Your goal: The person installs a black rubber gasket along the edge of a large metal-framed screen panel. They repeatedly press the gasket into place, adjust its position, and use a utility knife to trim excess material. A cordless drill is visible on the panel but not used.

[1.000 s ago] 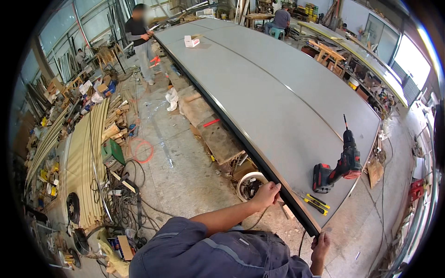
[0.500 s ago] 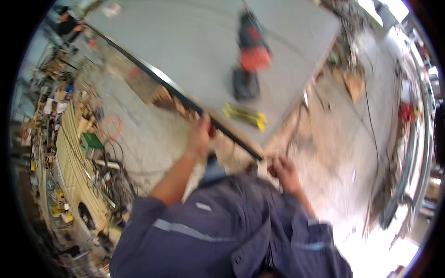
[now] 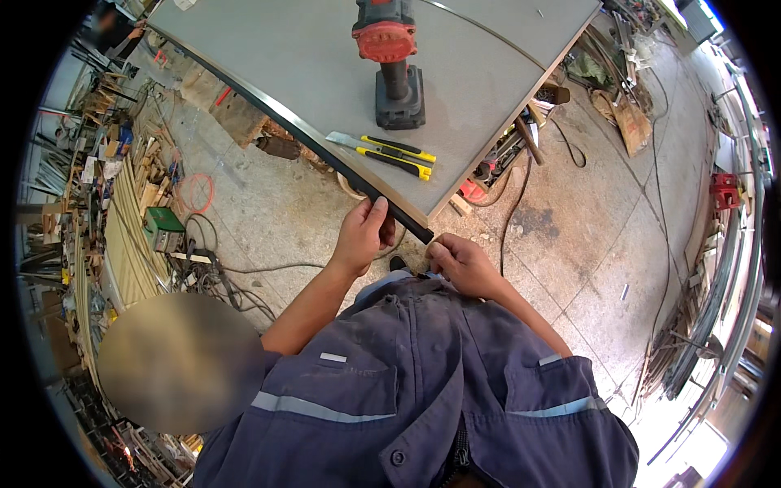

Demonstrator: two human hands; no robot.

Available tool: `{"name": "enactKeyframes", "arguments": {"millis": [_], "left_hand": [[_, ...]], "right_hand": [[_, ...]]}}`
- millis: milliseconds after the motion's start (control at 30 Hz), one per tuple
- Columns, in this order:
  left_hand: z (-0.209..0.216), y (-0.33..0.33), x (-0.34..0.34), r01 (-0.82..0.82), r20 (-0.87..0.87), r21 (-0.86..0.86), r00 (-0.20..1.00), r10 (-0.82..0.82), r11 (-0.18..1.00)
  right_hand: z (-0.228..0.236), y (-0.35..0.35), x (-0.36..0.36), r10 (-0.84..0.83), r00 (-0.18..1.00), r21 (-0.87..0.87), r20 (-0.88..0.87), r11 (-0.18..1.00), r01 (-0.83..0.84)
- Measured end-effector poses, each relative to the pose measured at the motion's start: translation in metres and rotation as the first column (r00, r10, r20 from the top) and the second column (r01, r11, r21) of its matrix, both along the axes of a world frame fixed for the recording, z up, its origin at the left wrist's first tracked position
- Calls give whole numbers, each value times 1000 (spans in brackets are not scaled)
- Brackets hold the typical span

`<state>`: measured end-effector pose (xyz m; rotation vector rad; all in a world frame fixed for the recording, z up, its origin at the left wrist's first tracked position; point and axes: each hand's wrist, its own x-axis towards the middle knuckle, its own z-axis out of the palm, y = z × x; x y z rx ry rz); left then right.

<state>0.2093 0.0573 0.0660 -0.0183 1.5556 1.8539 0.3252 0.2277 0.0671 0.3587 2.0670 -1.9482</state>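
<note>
A long black strip (image 3: 358, 179) runs along the near-left edge of a large grey-topped panel (image 3: 285, 61). My left hand (image 3: 364, 234) grips the strip close to its near end, thumb on top and fingers curled below. Just beyond that end, at the panel's near corner, is my right hand (image 3: 465, 264). Its fingers are pinched together, and whatever is between them is hidden. On the panel lies a hand cutter (image 3: 399, 154) with two yellow-and-black handles and a grey blade-like head. A red-and-black cordless drill (image 3: 390, 49) stands upright on its battery behind the cutter.
Tools and offcuts (image 3: 508, 150) show beneath the panel's right edge. Cables (image 3: 521, 199) trail across the concrete floor. At left are a green box-shaped machine (image 3: 163, 228) and stacked wooden boards (image 3: 134, 236); long metal lengths (image 3: 708, 317) line the right. Another person (image 3: 114, 37) stands at the panel's far-left corner.
My right hand has moved up and left to the strip's near end. My left hand stays on the strip, slightly to the right. The view has shifted and become sharper.
</note>
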Motion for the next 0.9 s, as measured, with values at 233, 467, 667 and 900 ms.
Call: {"name": "enactKeyframes", "arguments": {"millis": [233,467,667,900], "left_hand": [[-4,7,4,-145,36,68,989,142,987],[1,3,0,-107,56,100,993,101,989],[-3,0,-1,-53,28,112,998,50,992],[-12,-44,16,-89,48,-108,994,95,990]], "right_hand": [[-7,-22,-7,-148,989,-96,4,984,148],[-7,-33,-7,-256,962,-170,99,948,269],[5,-22,-2,-171,980,-119,101,976,183],[36,62,-24,-289,920,220,-266,911,350]]}}
